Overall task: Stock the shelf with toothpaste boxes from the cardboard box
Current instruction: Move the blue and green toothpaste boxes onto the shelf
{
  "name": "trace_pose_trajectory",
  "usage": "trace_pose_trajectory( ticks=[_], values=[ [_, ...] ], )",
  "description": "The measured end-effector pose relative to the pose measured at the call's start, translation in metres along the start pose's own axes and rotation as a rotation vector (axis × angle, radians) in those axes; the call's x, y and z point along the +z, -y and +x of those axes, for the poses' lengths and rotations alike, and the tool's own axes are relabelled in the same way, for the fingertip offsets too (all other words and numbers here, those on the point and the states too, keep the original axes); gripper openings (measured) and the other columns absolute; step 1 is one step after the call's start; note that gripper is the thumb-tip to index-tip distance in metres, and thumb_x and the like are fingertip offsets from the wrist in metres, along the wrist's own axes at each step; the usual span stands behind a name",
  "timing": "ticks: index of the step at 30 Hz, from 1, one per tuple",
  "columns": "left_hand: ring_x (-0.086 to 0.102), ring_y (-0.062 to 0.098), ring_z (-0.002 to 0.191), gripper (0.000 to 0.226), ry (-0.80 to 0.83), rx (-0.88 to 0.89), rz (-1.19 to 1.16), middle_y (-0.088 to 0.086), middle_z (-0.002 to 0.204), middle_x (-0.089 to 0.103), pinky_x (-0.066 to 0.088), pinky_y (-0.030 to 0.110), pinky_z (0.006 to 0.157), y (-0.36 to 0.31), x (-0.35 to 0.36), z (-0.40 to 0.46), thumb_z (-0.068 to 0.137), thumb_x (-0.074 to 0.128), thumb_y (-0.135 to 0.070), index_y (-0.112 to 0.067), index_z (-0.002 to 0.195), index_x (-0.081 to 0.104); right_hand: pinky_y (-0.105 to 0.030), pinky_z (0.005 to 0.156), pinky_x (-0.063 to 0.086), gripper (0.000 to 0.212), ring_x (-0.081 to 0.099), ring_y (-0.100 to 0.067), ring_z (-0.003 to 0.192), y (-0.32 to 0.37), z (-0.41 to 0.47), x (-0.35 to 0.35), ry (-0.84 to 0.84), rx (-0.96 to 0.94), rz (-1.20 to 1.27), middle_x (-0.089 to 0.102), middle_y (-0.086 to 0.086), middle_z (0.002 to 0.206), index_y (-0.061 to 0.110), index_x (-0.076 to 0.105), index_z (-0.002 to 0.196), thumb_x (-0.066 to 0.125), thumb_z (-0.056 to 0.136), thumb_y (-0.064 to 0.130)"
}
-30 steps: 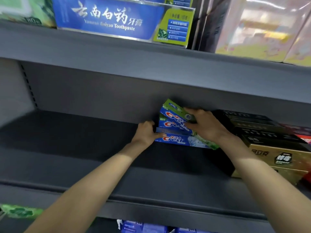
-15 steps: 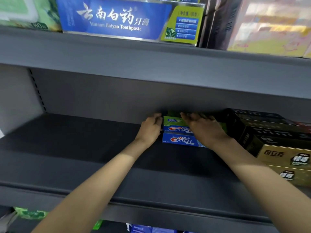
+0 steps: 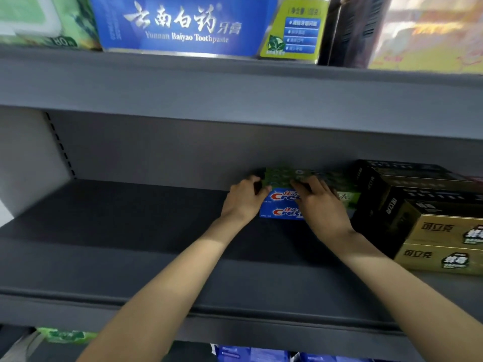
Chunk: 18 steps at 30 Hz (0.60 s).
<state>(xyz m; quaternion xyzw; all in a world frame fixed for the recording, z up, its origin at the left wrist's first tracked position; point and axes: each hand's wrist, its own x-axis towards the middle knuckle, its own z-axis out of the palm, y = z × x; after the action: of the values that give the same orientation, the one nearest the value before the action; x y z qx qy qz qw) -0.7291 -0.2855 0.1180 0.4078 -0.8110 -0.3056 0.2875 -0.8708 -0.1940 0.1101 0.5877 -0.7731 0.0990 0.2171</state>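
The stack of blue-and-green Crest toothpaste boxes (image 3: 281,203) sits at the back of the dark grey metal shelf (image 3: 130,244), just beside black-and-gold cartons (image 3: 431,218). Your left hand (image 3: 241,199) presses its end; your right hand (image 3: 322,205) lies flat on top, fingers straight.

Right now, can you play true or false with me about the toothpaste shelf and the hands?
1. Both hands are on the stack of Crest boxes. True: the left hand is at its left end and the right hand lies over its top and front.
2. The Crest boxes stand upright. False: they lie flat, stacked at the back of the middle shelf.
3. Black and gold boxes sit to the right of the stack. True.
4. The big blue Yunnan Baiyao box is on the same shelf as the Crest boxes. False: it is on the shelf above.
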Motion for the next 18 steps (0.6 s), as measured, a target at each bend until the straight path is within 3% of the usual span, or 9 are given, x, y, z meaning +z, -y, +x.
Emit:
trace_pose_trajectory(
  ticks=[3, 7, 12, 18],
  values=[
    [0.057, 0.025, 0.113, 0.044, -0.04, 0.011, 0.179, 0.008, 0.128, 0.058, 0.049, 0.037, 0.085, -0.001, -0.004, -0.004, 0.095, 0.049, -0.036, -0.019, 0.135, 0.044, -0.044, 0.099, 0.041, 0.047, 0.048, -0.035, 0.12, 0.005, 0.002, -0.007, 0.02, 0.038, 0.042, 0.046, -0.013, 0.132, 0.013, 0.047, 0.135, 0.056, 0.089, 0.008],
    [0.061, 0.029, 0.103, 0.031, -0.15, 0.122, 0.561, 0.009, 0.118, 0.062, 0.046, 0.037, 0.078, -0.009, -0.015, -0.021, 0.096, 0.046, -0.027, -0.018, 0.126, 0.049, -0.041, 0.106, 0.036, 0.047, 0.041, -0.03, 0.127, 0.009, 0.001, -0.02, 0.104, 0.075, 0.165, 0.037, -0.008, 0.14, 0.017, 0.041, 0.139, 0.047, 0.093, 0.01],
    [0.06, 0.031, 0.105, 0.029, -0.166, 0.19, 0.776, 0.009, 0.117, 0.062, 0.045, 0.036, 0.083, -0.022, -0.018, -0.056, 0.096, 0.043, -0.023, -0.015, 0.121, 0.053, -0.04, 0.098, 0.043, 0.043, 0.045, -0.03, 0.123, 0.024, -0.029, -0.044, 0.052, 0.076, 0.322, 0.044, -0.009, 0.135, 0.017, 0.05, 0.132, 0.047, 0.09, 0.007],
    [0.061, 0.027, 0.101, 0.022, -0.132, 0.173, 0.612, 0.003, 0.106, 0.063, 0.047, 0.034, 0.076, -0.027, -0.023, -0.149, 0.093, 0.045, -0.03, -0.018, 0.107, 0.058, -0.042, 0.086, 0.05, 0.029, 0.061, -0.03, 0.101, 0.06, -0.102, -0.071, 0.113, 0.021, 0.646, 0.066, -0.011, 0.107, 0.016, 0.063, 0.105, 0.043, 0.088, 0.004]
  ],
)
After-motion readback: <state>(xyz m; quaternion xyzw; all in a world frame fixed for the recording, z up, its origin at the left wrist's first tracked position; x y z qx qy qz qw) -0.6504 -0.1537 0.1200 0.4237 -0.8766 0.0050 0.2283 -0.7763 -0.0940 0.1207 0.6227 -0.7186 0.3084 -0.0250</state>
